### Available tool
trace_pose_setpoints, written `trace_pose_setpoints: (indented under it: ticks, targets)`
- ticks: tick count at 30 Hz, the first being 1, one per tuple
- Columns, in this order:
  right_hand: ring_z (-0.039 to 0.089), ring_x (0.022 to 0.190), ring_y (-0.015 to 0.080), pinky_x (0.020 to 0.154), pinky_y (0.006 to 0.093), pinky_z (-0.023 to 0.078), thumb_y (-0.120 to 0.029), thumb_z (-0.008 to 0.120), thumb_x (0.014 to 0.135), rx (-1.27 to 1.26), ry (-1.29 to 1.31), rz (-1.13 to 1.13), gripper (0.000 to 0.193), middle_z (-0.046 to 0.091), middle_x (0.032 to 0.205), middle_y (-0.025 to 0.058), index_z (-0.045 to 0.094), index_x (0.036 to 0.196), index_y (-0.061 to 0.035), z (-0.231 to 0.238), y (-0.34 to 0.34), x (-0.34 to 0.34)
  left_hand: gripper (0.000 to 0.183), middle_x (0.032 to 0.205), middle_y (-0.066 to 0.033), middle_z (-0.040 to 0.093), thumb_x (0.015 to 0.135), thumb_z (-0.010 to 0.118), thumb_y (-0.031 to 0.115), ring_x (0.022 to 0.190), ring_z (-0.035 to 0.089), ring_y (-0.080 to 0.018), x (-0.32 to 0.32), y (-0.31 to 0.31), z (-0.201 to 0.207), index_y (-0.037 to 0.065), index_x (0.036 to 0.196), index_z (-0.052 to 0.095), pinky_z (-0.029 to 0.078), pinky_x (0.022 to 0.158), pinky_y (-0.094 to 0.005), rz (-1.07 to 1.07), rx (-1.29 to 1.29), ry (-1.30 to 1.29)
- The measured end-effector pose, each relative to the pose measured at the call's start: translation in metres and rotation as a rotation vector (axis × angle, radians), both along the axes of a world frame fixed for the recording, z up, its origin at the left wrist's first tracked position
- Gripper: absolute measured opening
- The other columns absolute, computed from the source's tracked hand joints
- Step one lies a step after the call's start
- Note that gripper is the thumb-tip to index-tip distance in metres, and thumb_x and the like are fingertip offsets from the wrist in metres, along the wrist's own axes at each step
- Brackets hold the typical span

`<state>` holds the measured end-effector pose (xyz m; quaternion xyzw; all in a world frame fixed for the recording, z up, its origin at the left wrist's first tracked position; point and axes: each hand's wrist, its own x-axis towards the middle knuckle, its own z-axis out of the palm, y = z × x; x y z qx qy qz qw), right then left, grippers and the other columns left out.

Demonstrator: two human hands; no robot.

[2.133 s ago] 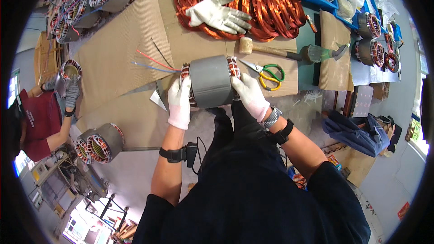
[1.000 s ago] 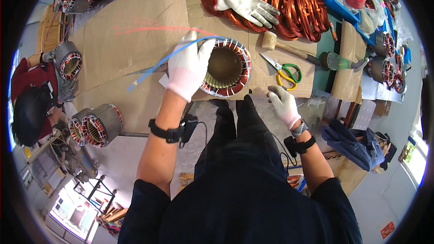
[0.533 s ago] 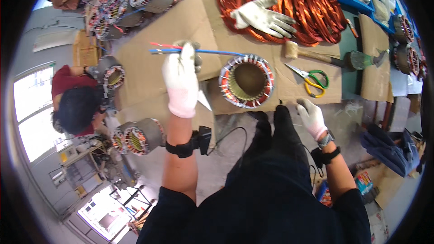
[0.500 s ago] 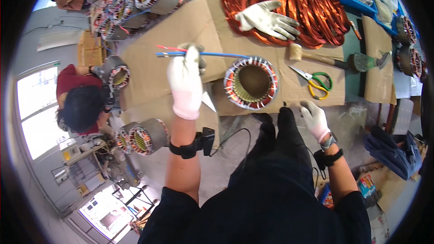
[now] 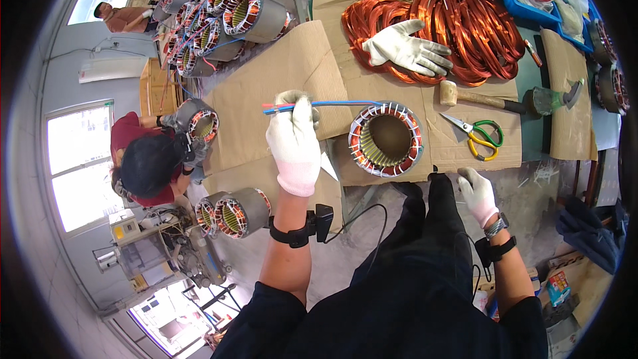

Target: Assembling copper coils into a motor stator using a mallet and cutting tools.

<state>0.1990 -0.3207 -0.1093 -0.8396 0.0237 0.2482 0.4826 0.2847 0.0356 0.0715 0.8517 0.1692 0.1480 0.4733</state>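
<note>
My left hand [image 5: 292, 143], in a white knit glove with a grey palm, is closed around blue and red lead wires [image 5: 342, 103]. Short wire ends stick out on the hand's left side. To the right, the wires run to the top of a motor stator [image 5: 355, 133], which rests upright on cardboard with its round bore facing up. White lacing ties its copper windings around the rim. My right hand [image 5: 476, 193], also gloved, hangs by the table's front edge below the scissors [image 5: 475, 136]. Its fingers are curled, with nothing visible in them.
Copper wire coils [image 5: 432, 33] lie at the back under a loose glove [image 5: 409, 48]. A wooden mallet [image 5: 449, 94] and a brush [image 5: 545, 101] lie right. More stators [image 5: 256, 16] stand back left. A person in red [image 5: 143, 159] works at another stator [image 5: 199, 123] on the left.
The whole view has shifted, so things sit lower and further right. Less wire sticks out left of my left hand, and the ends lie closer together. My right hand stays by the edge.
</note>
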Motion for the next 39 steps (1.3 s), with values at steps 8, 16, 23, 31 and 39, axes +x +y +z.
trace_pose_setpoints:
  ticks: [8,16,23,31,39]
  targets:
    - [0.068,0.104,0.0412,0.09,0.0416,0.054,-0.014,0.06,0.095,-0.042,-0.031,0.02,0.026,0.07,0.107,0.026,0.067,0.113,0.0037,0.006,-0.001,-0.003,0.018,0.084,-0.0017,0.064,0.108,0.052,0.017,0.073,0.062,-0.0072,0.002,-0.01,0.001,0.002,0.11,0.062,0.05,0.062,-0.0244,-0.033,0.077,-0.078]
    - [0.063,0.102,0.0385,0.089,0.0448,0.052,-0.008,0.07,0.086,-0.477,-0.511,0.016,0.036,0.067,0.109,0.0198,0.063,0.122,-0.0017,0.005,-0.016,0.043,0.025,0.081,-0.0012,0.06,0.108,0.05,0.024,0.071,0.056,-0.0079,0.0,0.003,-0.013,0.003,0.109,0.065,0.046,0.065,-0.0244,0.18,0.0,-0.073]
    - [0.058,0.115,0.0389,0.098,0.0473,0.049,-0.006,0.07,0.083,-0.716,-0.694,0.071,0.042,0.064,0.12,0.0198,0.061,0.124,-0.0002,-0.01,-0.033,0.089,0.035,0.09,-0.0017,0.058,0.107,0.053,0.029,0.075,0.055,-0.0084,-0.024,0.057,-0.084,0.0,0.128,0.056,0.047,0.069,-0.0239,0.117,-0.363,0.065]
    - [0.062,0.102,0.0357,0.088,0.0473,0.05,-0.01,0.067,0.079,-1.088,-0.597,0.32,0.028,0.064,0.103,0.0173,0.062,0.105,-0.005,-0.022,-0.033,0.162,0.07,0.128,-0.0192,0.06,0.074,0.085,0.018,0.12,0.057,-0.0349,-0.069,-0.008,-0.1,-0.001,0.134,0.053,0.046,0.105,-0.0456,-0.26,0.206,0.066]
    - [0.061,0.088,0.0467,0.079,0.0503,0.049,-0.016,0.065,0.087,-0.592,-0.366,0.314,0.02,0.061,0.092,0.0257,0.057,0.093,0.0017,0.073,-0.018,0.097,0.13,0.155,-0.0274,0.035,0.047,0.099,0.025,0.137,0.041,-0.046,-0.093,-0.024,-0.127,0.005,0.155,0.028,0.036,0.115,-0.0533,-0.349,0.309,0.023]
